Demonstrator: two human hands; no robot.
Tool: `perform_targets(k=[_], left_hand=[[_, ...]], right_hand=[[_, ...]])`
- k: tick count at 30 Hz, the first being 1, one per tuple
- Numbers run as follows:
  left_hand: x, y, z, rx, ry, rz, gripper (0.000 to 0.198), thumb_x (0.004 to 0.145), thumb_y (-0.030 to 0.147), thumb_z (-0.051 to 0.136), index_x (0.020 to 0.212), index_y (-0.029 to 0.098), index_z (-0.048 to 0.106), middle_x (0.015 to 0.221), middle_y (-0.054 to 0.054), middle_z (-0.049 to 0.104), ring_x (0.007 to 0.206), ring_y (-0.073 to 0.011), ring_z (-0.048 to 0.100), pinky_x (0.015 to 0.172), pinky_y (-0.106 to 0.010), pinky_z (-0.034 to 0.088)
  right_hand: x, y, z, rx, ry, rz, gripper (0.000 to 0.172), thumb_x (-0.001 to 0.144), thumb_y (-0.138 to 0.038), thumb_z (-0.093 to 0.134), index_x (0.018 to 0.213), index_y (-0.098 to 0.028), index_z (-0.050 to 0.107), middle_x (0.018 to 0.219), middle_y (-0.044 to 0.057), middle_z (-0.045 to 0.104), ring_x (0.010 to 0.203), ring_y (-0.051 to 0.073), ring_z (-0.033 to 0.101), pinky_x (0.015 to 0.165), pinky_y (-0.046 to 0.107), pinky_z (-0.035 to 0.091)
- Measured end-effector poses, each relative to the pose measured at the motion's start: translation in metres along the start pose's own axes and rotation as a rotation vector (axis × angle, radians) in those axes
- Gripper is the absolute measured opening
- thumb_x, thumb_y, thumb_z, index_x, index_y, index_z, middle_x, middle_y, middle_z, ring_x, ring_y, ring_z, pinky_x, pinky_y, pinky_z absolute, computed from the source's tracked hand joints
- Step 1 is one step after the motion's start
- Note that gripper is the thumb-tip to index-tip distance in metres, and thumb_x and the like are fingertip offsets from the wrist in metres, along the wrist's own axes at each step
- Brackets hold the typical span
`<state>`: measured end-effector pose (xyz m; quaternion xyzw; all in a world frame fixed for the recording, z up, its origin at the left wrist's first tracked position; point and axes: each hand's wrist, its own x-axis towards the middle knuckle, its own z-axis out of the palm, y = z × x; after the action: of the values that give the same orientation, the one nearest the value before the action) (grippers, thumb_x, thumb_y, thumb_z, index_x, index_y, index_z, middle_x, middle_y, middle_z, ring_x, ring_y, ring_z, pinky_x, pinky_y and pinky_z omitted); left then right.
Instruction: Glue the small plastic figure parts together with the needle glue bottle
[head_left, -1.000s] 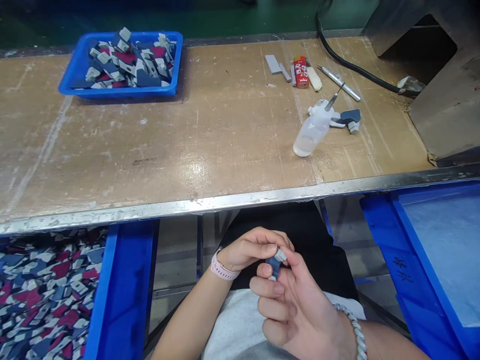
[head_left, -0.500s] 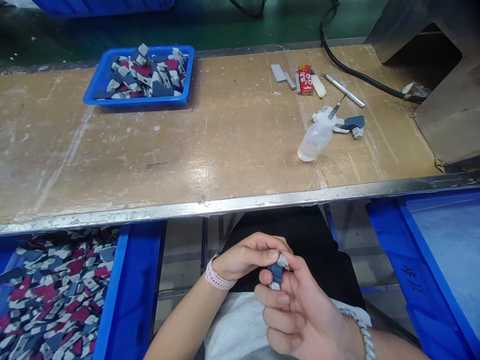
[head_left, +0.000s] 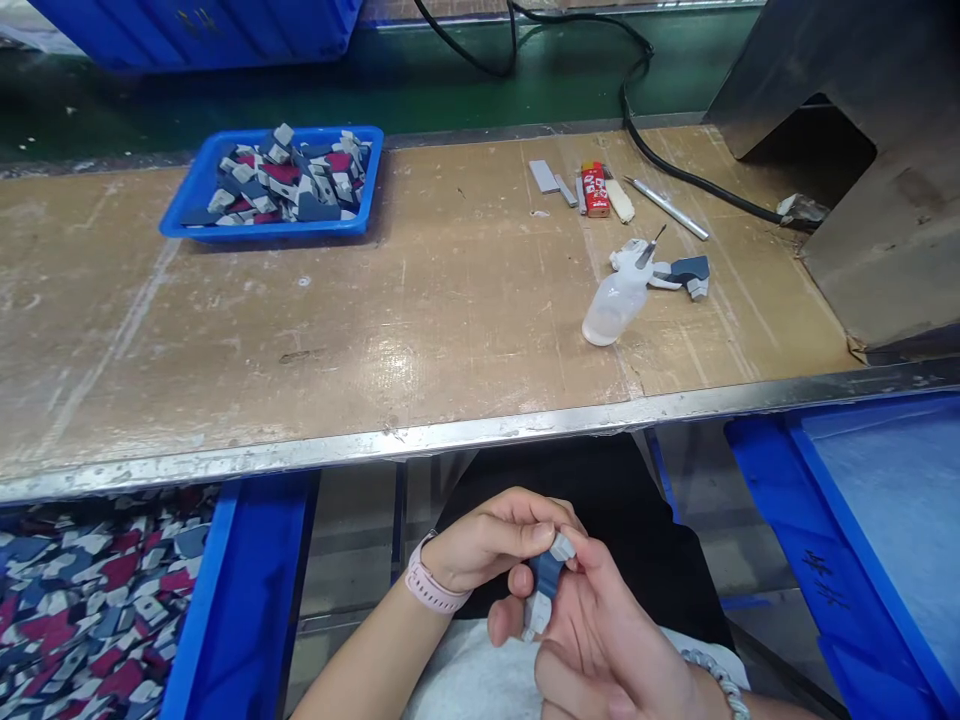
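Note:
Above my lap, both hands grip one small dark blue and light grey plastic piece. My left hand, with a pink band at its wrist, pinches the grey upper end between thumb and fingers. From the right, my right hand holds the same piece with thumb and fingertips, its lower fingers curled. Part of the piece is hidden behind the fingers. A similar blue and grey piece lies on the bench beside a translucent squeeze bottle with a thin needle tip.
A blue tray of grey, blue and maroon pieces sits at the bench's back left. Below left is a large blue bin of such pieces. A red box, a metal pen-like rod and a black cable lie at the back right.
The view has tilted up slightly, so the bench appears lower. In my hands the piece has turned a little, and more of its lower grey end shows as my right fingers shift.

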<state>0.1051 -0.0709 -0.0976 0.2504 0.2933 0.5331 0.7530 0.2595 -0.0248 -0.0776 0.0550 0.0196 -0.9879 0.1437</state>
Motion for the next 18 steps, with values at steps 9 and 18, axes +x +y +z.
perform_targets(k=[9, 18], left_hand=[[0.005, 0.014, 0.001, 0.016, -0.016, -0.003, 0.034, 0.087, 0.046, 0.072, 0.086, 0.011, 0.074, 0.088, -0.006, 0.061, 0.083, -0.0170, 0.059, 0.078, -0.031, 0.045], [0.004, 0.017, 0.004, 0.054, -0.009, 0.031, 0.029, 0.085, 0.041, 0.074, 0.090, 0.013, 0.077, 0.089, -0.008, 0.061, 0.087, -0.0202, 0.056, 0.081, -0.032, 0.043]], right_hand=[[0.001, -0.006, 0.007, 0.025, 0.137, -0.074, 0.064, 0.085, -0.079, 0.051, 0.102, -0.017, 0.054, 0.067, -0.002, 0.068, 0.021, 0.002, 0.025, 0.031, 0.017, 0.023], [0.000, -0.001, -0.003, 0.036, 0.115, -0.088, 0.066, 0.086, -0.077, 0.049, 0.103, -0.014, 0.055, 0.085, 0.008, 0.074, 0.024, 0.002, 0.034, 0.033, 0.018, 0.029]])
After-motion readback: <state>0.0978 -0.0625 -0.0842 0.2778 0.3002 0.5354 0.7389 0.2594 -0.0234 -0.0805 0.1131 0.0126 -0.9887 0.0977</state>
